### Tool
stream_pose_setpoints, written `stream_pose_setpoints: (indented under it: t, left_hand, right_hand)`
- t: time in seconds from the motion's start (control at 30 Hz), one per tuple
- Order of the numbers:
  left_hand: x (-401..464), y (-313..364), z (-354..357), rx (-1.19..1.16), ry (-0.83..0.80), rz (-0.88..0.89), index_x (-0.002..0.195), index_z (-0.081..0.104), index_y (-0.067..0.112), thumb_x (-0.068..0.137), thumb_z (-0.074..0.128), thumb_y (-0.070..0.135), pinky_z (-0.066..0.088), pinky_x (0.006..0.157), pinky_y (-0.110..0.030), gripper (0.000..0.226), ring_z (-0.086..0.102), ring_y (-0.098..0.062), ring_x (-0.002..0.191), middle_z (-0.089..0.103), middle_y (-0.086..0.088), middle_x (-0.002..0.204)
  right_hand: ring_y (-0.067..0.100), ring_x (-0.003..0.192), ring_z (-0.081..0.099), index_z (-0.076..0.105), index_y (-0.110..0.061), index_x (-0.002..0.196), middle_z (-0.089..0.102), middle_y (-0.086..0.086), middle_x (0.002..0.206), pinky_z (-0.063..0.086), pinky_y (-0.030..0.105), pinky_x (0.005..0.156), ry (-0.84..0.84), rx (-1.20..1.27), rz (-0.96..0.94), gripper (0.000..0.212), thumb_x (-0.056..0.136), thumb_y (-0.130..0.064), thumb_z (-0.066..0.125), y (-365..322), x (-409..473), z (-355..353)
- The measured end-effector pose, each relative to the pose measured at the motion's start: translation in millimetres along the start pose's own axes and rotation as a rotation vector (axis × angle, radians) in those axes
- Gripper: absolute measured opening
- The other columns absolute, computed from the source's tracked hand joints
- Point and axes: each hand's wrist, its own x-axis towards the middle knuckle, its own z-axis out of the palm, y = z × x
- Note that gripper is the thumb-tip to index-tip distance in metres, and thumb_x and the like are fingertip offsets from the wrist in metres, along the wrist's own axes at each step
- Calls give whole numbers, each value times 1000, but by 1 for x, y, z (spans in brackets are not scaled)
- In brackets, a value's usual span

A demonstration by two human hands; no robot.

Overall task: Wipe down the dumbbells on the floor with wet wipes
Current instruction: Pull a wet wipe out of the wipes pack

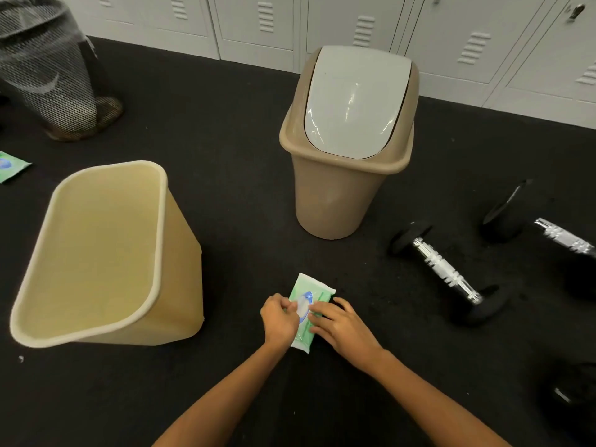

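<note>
A green pack of wet wipes (310, 289) lies on the black floor in front of me. My left hand (280, 319) pinches the white flap on top of the pack with curled fingers. My right hand (342, 324) rests on the pack's right side, fingers spread and pressing it down. To the right lies a dumbbell (446, 269) with a chrome handle and black heads. A second dumbbell (561, 235) lies further right, cut off by the frame edge.
An open yellow bin (158, 253) stands at the left. A tan swing-lid bin (338, 191) stands ahead, a black mesh bin (48, 72) at the far left. Another green wipe pack (11, 166) lies at the left edge. White lockers (419, 27) line the back.
</note>
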Motion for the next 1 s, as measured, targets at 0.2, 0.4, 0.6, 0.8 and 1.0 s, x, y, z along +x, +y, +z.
stream_pose_setpoints:
  t: [0.2, 0.4, 0.6, 0.8, 1.0]
  left_hand:
    - [5, 5, 1, -134, 82, -158, 70, 44, 11, 93, 53, 6, 37, 52, -17, 26, 55, -15, 78, 51, -3, 76]
    - [4, 6, -5, -86, 42, -79, 65, 39, 12, 93, 51, 4, 37, 48, -15, 32, 46, -7, 59, 47, -1, 67]
    - [3, 7, -10, -82, -24, -22, 71, 46, 11, 93, 55, 8, 36, 49, -14, 23, 47, -7, 60, 50, -2, 70]
    - [3, 6, -11, -68, -40, -8, 74, 48, 14, 93, 55, 12, 38, 53, -14, 20, 54, -6, 68, 54, 0, 77]
    - [3, 2, -10, -12, -70, 61, 77, 50, 14, 93, 54, 11, 47, 63, -18, 17, 60, -14, 82, 56, -3, 84]
  right_hand:
    - [7, 103, 61, 72, -23, 101, 68, -7, 109, 39, 43, 103, 33, 18, 147, 20, 91, -32, 58, -11, 7, 1]
    - [14, 92, 58, 66, -29, 111, 63, -7, 110, 27, 32, 84, -2, 63, 431, 25, 93, -39, 52, -29, 39, -6]
    - [20, 109, 52, 59, -16, 115, 53, 2, 116, 32, 37, 93, -191, -94, 295, 23, 93, -22, 54, -31, 59, -13]
    - [27, 119, 43, 46, -5, 125, 46, 13, 127, 30, 39, 102, -337, -225, 125, 36, 90, -7, 53, -32, 60, -14]
    - [27, 118, 41, 39, -3, 128, 41, 16, 129, 34, 37, 101, -373, -156, 100, 44, 87, -1, 55, -26, 55, -14]
